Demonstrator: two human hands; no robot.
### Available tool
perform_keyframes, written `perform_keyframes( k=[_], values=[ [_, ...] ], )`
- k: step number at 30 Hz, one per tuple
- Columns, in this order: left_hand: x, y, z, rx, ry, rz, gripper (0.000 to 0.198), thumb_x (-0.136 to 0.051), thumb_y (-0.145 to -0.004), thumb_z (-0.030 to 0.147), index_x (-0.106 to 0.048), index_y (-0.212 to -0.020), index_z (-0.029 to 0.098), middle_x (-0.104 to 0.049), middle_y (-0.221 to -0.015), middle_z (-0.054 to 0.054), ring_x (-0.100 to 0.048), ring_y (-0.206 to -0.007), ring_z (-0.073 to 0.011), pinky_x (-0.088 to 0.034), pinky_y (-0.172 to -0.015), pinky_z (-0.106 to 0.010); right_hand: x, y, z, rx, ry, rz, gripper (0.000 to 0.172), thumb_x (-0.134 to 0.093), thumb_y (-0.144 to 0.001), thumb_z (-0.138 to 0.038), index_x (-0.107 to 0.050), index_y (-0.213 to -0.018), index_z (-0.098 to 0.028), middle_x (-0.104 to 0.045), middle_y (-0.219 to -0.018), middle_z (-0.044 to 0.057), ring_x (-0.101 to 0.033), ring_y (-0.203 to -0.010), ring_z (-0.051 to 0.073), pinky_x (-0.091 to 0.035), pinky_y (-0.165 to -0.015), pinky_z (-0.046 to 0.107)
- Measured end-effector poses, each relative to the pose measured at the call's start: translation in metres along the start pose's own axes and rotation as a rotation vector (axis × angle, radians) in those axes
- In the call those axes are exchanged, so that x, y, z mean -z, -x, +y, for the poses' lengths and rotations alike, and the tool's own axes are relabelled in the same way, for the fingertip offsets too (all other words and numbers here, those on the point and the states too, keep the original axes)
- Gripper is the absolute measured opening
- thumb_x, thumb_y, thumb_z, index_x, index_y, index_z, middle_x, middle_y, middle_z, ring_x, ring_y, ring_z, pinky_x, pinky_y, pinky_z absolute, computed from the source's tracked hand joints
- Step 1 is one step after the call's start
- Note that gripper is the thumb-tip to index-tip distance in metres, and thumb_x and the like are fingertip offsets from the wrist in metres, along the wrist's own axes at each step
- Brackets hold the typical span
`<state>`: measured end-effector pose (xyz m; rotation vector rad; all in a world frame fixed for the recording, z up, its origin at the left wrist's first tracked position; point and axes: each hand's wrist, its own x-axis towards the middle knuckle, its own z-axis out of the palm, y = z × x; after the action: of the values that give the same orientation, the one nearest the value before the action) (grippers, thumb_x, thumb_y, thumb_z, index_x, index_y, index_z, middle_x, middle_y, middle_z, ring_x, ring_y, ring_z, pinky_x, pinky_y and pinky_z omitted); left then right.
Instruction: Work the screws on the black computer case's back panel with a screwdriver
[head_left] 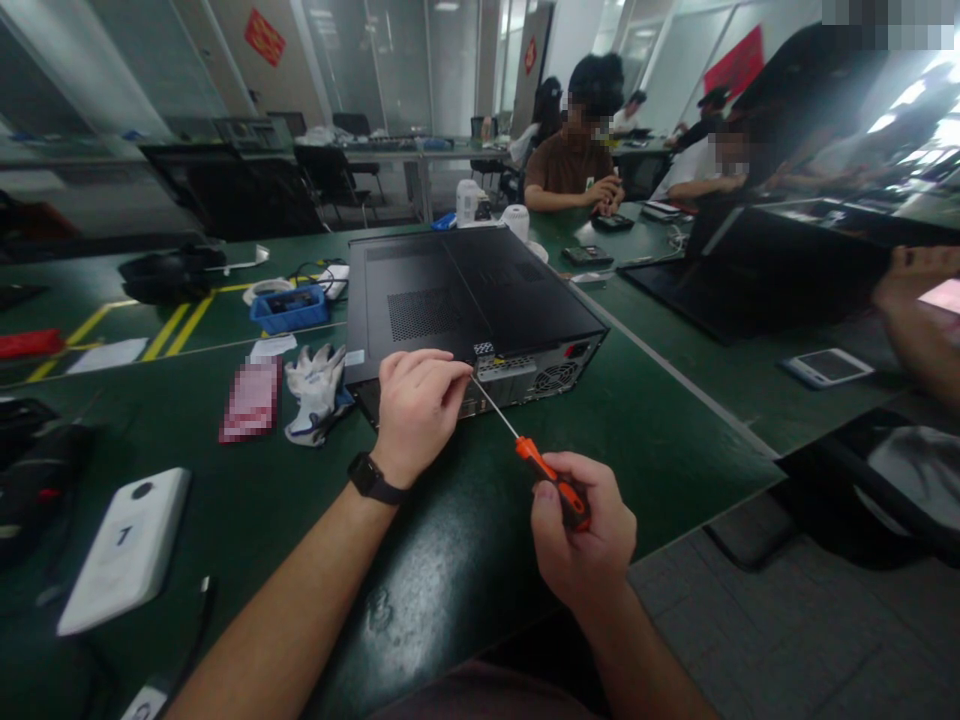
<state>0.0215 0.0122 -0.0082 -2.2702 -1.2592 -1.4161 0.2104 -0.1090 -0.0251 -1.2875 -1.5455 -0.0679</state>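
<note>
A black desktop computer case [427,285] lies on its side on the green table, its rear panel [517,380] with a fan grille turned towards me. My right hand [589,525] is wrapped round the orange-and-black handle of a screwdriver [536,458]. Its thin shaft points up and left to the rear edge of the case. There my left hand [416,400], with a dark watch on its wrist, holds its fingertips pinched together at the screwdriver's tip. Whatever sits between those fingertips is too small or hidden to name.
Left of the case lie grey-white gloves [316,393], a pink packet [253,398] and a blue tray [291,308] of small parts. A white power bank [127,550] is nearer me. At right are an open laptop [720,280], a phone [827,367] and another person's hand [919,300].
</note>
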Motion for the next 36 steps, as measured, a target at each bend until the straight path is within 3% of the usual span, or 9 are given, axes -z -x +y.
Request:
perform_keyframes(
  k=[13, 36],
  values=[
    [-0.0072, -0.0033, 0.0061, 0.062, -0.033, 0.024, 0.01, -0.069, -0.096, 0.018, -0.072, -0.099, 0.027, -0.082, -0.1, -0.002, -0.074, -0.102, -0.0251, -0.046, -0.098, -0.047, -0.0058, 0.0, -0.0031, -0.007, 0.033, 0.02, 0.017, -0.06, -0.093, -0.025, -0.064, -0.11, -0.022, -0.075, -0.081, -0.001, -0.063, -0.049, 0.012, -0.05, -0.047, 0.024],
    [-0.0099, -0.0059, 0.0085, 0.074, -0.043, 0.012, 0.013, -0.07, -0.095, 0.016, -0.068, -0.102, 0.027, -0.08, -0.1, -0.001, -0.073, -0.102, -0.0256, -0.042, -0.099, -0.048, -0.0095, 0.0022, -0.0025, -0.029, 0.021, 0.02, 0.018, -0.061, -0.094, -0.023, -0.064, -0.111, -0.022, -0.074, -0.081, -0.002, -0.062, -0.05, 0.011, -0.049, -0.047, 0.023]
  ],
)
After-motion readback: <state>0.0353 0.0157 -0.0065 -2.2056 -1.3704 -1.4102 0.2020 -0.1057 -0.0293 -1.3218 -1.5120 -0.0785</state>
